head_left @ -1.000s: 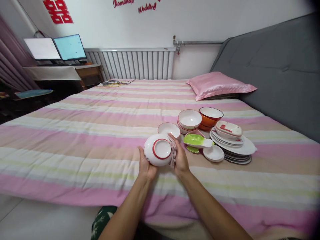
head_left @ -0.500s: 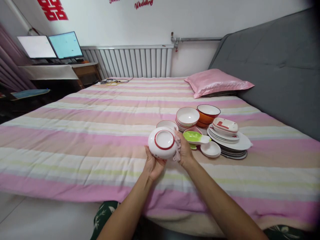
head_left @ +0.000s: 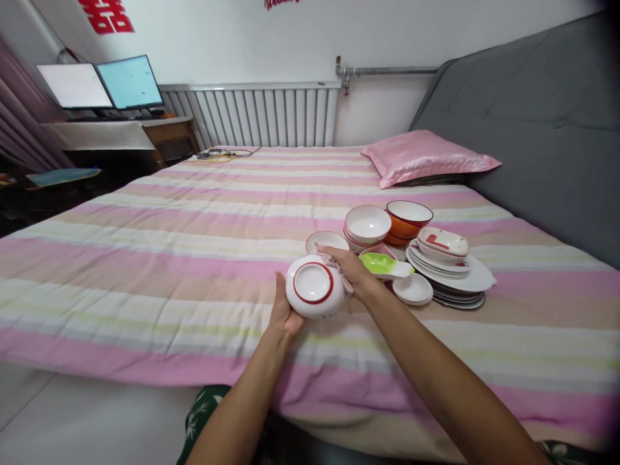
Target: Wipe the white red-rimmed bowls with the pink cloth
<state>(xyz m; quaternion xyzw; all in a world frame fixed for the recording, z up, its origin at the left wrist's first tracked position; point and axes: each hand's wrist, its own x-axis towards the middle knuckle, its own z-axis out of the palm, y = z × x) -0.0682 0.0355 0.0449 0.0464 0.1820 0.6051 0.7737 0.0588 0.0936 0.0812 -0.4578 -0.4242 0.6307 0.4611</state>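
"Checking the bowl (head_left: 313,284): where's it sitting rn, & what's holding it?"

"It's hanging over the bed (head_left: 159,271), just in front of a 2nd bowl (head_left: 328,237), its base facing the viewer. L hand (head_left: 287,313) is gripping its lower L side; R hand (head_left: 352,268) is pressing a cloth (head_left: 349,287) vs. its R side."

"How's it handling, d'you reckon?"

"Prob. light & stiff; it's looking glossy, so likely slippery & fragile. I'm favoring the rim or foot for hold, w/ a palm supporting below."

"Pose?"

"L thumb's pointing up along the side, fingers mostly hiding beneath. R forearm's angling in from lower R, fingers reaching L across the bowl's far edge. Can't tell how the cloth's folding under them."
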